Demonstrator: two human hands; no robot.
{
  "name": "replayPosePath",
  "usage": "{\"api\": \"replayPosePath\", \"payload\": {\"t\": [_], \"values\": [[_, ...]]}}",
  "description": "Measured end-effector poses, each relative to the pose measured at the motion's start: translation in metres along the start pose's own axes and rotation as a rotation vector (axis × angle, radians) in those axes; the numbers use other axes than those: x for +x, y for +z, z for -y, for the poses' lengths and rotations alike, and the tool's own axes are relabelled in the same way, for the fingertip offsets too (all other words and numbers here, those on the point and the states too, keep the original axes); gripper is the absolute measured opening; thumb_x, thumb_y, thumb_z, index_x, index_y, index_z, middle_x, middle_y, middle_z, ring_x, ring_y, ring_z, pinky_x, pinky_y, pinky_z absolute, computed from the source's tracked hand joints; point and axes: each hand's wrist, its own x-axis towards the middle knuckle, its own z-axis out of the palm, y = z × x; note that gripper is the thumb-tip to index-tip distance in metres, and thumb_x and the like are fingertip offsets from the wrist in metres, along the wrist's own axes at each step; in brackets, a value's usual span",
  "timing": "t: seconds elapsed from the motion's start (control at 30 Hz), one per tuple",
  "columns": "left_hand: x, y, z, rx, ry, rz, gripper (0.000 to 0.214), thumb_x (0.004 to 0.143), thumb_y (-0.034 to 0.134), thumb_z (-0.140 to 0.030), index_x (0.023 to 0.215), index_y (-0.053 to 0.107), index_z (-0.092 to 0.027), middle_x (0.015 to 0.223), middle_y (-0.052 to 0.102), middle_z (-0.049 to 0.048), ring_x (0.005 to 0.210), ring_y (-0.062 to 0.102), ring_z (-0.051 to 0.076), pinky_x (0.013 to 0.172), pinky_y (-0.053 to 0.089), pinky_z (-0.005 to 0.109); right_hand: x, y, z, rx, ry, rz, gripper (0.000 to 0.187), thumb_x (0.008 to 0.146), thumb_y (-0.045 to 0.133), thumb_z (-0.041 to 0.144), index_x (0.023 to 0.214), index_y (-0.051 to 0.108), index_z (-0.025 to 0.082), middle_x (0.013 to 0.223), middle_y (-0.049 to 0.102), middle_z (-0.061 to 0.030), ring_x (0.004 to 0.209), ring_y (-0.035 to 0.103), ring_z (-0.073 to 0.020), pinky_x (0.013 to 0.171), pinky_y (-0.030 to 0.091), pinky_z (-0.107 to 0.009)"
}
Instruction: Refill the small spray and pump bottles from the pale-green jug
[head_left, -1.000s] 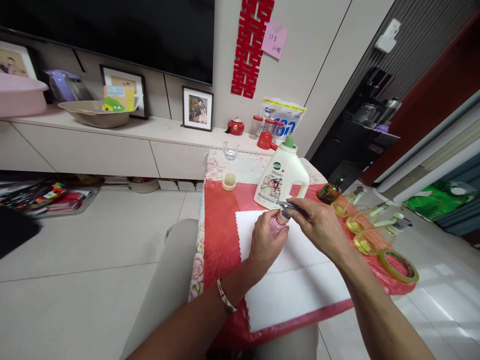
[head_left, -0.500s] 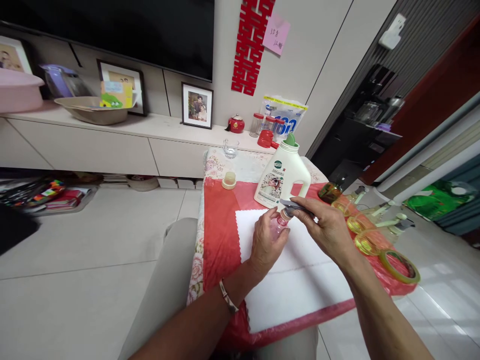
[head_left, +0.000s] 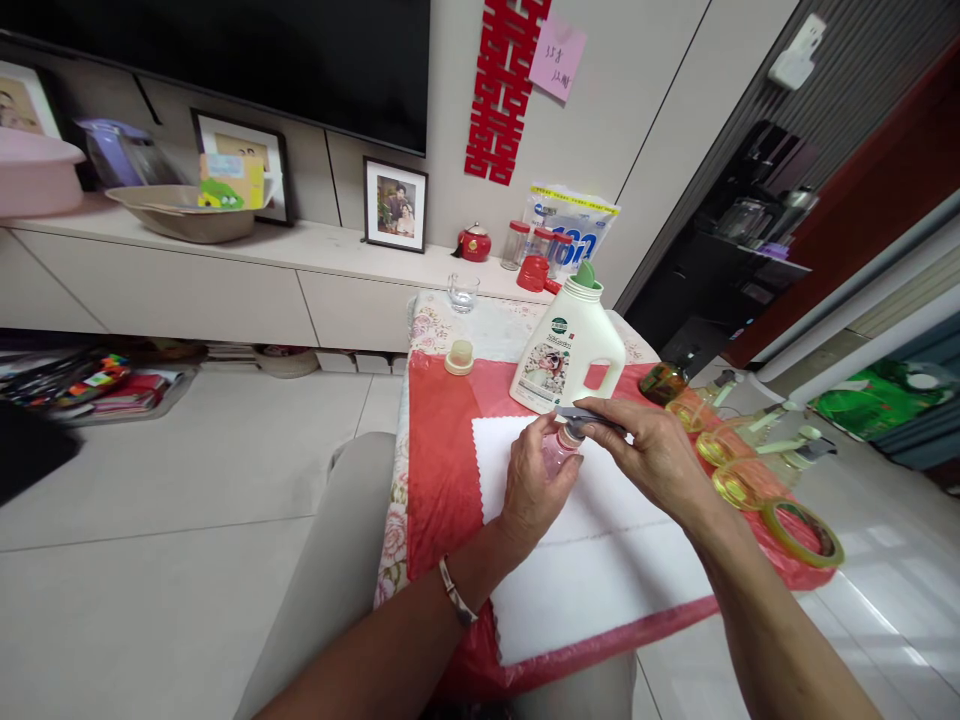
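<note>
My left hand (head_left: 534, 480) is wrapped round a small clear pinkish bottle (head_left: 556, 452), tilted over the white mat. My right hand (head_left: 645, 440) grips a grey pump head (head_left: 581, 420), which sits at the bottle's neck. Whether its threads are engaged I cannot tell. Just behind my hands stands a white laundry detergent jug (head_left: 562, 345), uncapped, with a green spout in its mouth. A pale translucent cap (head_left: 460, 358) lies to the left on the red sheet. The scalloped white mat (head_left: 600, 580) is spread beneath both hands.
On the right are several pump bottles with yellow liquid (head_left: 739, 482), a dark amber bottle (head_left: 666, 380) and a roll of tape (head_left: 802, 532). A glass cup (head_left: 463, 292) stands at the table's back, near a red scoop (head_left: 533, 273). A cabinet (head_left: 360, 310) runs behind.
The pump head has come down closer onto the bottle's neck, covering more of it. Both hands keep nearly the same place, and the view has shifted slightly.
</note>
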Motion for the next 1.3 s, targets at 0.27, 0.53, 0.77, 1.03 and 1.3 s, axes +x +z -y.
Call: {"api": "replayPosePath", "payload": {"t": [0.27, 0.53, 0.77, 1.03, 1.3], "values": [[0.001, -0.005, -0.007, -0.018, -0.037, 0.017, 0.05, 0.076, 0.071, -0.016, 0.122, 0.053, -0.023, 0.124, 0.067, 0.0089, 0.117, 0.063, 0.026, 0.102, 0.05, 0.047, 0.0, 0.002, -0.001, -0.001, -0.006, -0.006, 0.02, 0.095, 0.059, 0.028, 0.111, 0.071, 0.024, 0.1, 0.072, 0.0003, 0.086, 0.067, -0.0131, 0.074, 0.048, -0.024], [0.01, -0.004, -0.011, -0.089, -0.071, 0.036, 0.03, 0.08, 0.074, -0.026, 0.106, 0.06, -0.022, 0.111, 0.072, 0.0054, 0.103, 0.068, 0.023, 0.092, 0.053, 0.04, -0.001, 0.004, 0.0, -0.056, -0.003, -0.01, 0.02, 0.095, 0.06, 0.028, 0.111, 0.071, 0.024, 0.1, 0.071, -0.001, 0.085, 0.066, -0.0137, 0.076, 0.047, -0.024], [0.014, 0.001, -0.012, 0.054, 0.043, 0.001, 0.017, 0.085, 0.068, -0.029, 0.097, 0.059, -0.021, 0.096, 0.072, 0.0048, 0.091, 0.068, 0.021, 0.083, 0.054, 0.036, -0.003, 0.01, 0.004, -0.166, 0.003, -0.044, 0.024, 0.097, 0.055, 0.032, 0.113, 0.07, 0.021, 0.101, 0.071, -0.0032, 0.085, 0.066, -0.0157, 0.073, 0.046, -0.026], [0.01, 0.006, -0.003, 0.033, 0.211, -0.074, 0.027, 0.089, 0.06, -0.027, 0.115, 0.052, -0.021, 0.111, 0.066, 0.0096, 0.104, 0.065, 0.022, 0.091, 0.054, 0.037, -0.007, 0.02, 0.02, -0.471, 0.092, -0.032, 0.031, 0.099, 0.048, 0.034, 0.122, 0.063, 0.02, 0.093, 0.069, -0.0043, 0.078, 0.065, -0.0193, 0.063, 0.039, -0.029], [0.01, 0.007, -0.006, 0.011, 0.231, -0.105, 0.017, 0.097, 0.051, -0.038, 0.101, 0.051, -0.022, 0.1, 0.062, 0.0066, 0.095, 0.064, 0.02, 0.085, 0.053, 0.034, -0.004, 0.023, 0.045, -0.707, 0.212, 0.081, 0.025, 0.1, 0.046, 0.034, 0.114, 0.061, 0.02, 0.092, 0.067, -0.0071, 0.069, 0.064, -0.0211, 0.053, 0.019, -0.03]]}}
